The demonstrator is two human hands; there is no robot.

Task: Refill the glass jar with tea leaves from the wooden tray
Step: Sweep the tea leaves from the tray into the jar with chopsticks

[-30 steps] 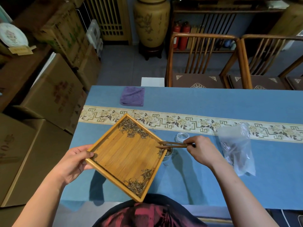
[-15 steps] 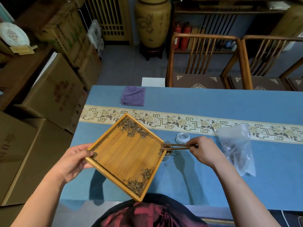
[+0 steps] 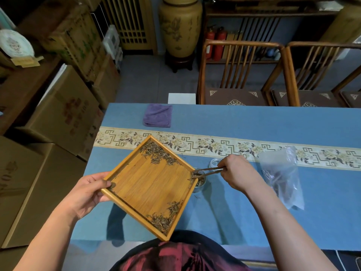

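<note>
Currently I hold the tray (image 3: 148,184) tilted above the desk (image 3: 244,208), its right corner over the jar (image 3: 199,180). My left hand (image 3: 88,192) grips the tray's left corner, thumb on the rim. My right hand (image 3: 237,173) is closed on tongs (image 3: 208,171), forearm reaching in from the lower right; their tips meet a clump of leaves (image 3: 195,175) at the corner, above the jar mouth. Step in hand, as I judge it: raking leaves off the corner into the jar. Two piles lie unmoved, one at the far corner (image 3: 158,153), one at the near corner (image 3: 164,218). Next I should draw these to the pouring corner without spilling past the narrow mouth. A lid (image 3: 214,163) sits just behind the jar.
</note>
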